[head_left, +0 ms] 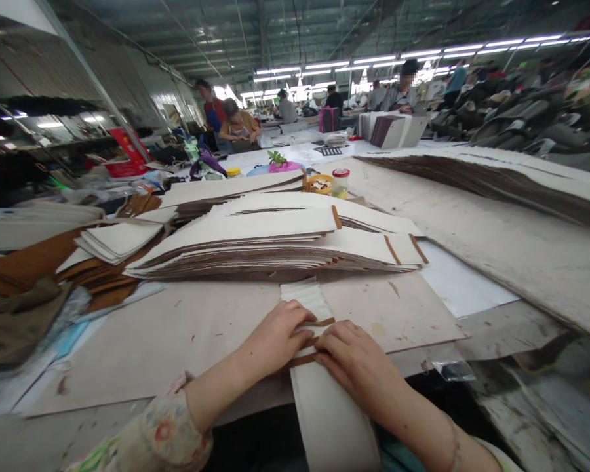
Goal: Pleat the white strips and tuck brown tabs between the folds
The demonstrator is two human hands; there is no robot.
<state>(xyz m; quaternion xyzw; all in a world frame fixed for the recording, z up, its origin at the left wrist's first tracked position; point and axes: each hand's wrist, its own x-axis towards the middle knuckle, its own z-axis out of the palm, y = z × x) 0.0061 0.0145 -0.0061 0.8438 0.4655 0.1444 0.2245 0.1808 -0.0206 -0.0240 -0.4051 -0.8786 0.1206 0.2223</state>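
Note:
My left hand (286,333) and my right hand (356,357) meet over a long cream panel (330,416) that hangs over the table's near edge. The fingers of both are closed in a pinch at a narrow brown strip (303,360) lying across the panel. Further brown bands cross the cream material between my hands, partly covered by my fingers. Beyond my fingertips, several overlapping cream ends (305,296) lie on the board. Just behind them rises a thick stack of cream panels (255,252), some with brown bands at their right ends.
A large flat board (177,341) covers the worktop. Brown and cream cut pieces (120,239) are piled at left. Behind the stack stand a red-lidded jar (340,183) and a yellow tub (320,184). Another long stack (501,177) lies at right. People work farther back.

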